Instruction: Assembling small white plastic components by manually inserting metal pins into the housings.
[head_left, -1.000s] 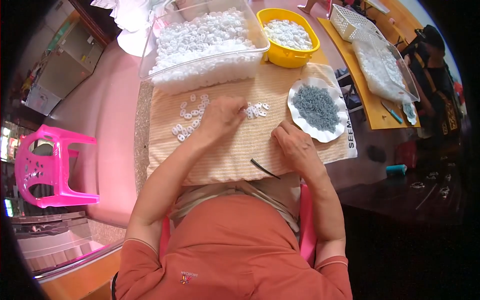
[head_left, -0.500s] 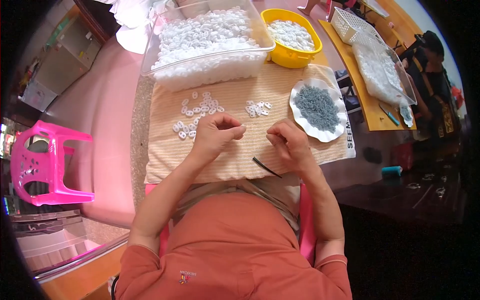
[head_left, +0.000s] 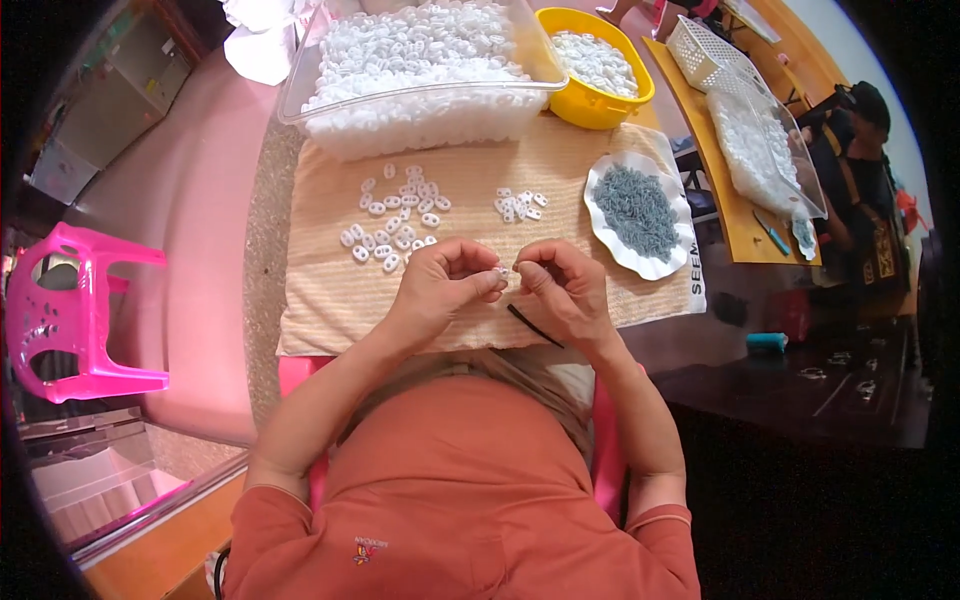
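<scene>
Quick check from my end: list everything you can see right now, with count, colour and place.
Clear bin: one, full of white pieces, far edge of table.
Yellow bowl: one, holds white pieces, right of the bin.
White plate: one, piled with grey parts, right side of mat.
Loose white pieces: two clusters, on the tan mat.
Black strip: one, mat's near edge.
Pink stool: one, floor, left.
White basket: one, orange table behind.
Left hand, right hand: together pinching a small white piece.
</scene>
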